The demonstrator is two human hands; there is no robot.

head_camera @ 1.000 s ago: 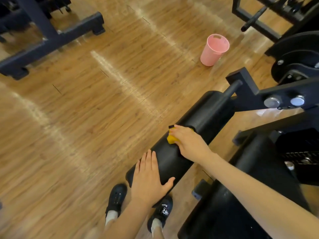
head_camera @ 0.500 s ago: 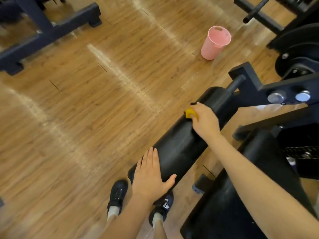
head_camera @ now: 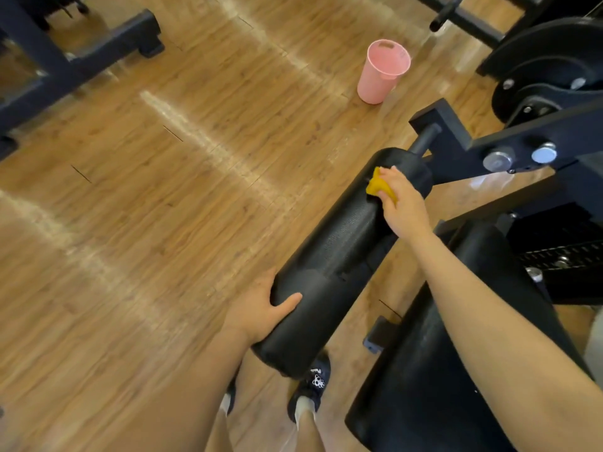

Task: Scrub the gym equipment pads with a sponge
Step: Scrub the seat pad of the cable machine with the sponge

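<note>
A black cylindrical roller pad [head_camera: 339, 252] runs from my feet up toward the machine's metal arm. My right hand [head_camera: 404, 203] holds a yellow sponge [head_camera: 378, 185] and presses it against the pad's upper left side near its far end. My left hand [head_camera: 261, 308] grips the pad's near end, thumb across the top and fingers wrapped round the left side. A second black pad [head_camera: 424, 386] lies lower right, partly hidden by my right forearm.
A pink plastic bucket [head_camera: 381, 73] stands on the wooden floor beyond the pad. The machine's dark frame [head_camera: 509, 141] and a weight plate [head_camera: 548, 66] fill the right. Another machine's base [head_camera: 81, 60] crosses the upper left. My shoes [head_camera: 310, 389] are under the pad's near end.
My right hand has slid the sponge along the pad from the middle to its far end. My left hand went from lying flat on the near end to gripping it.
</note>
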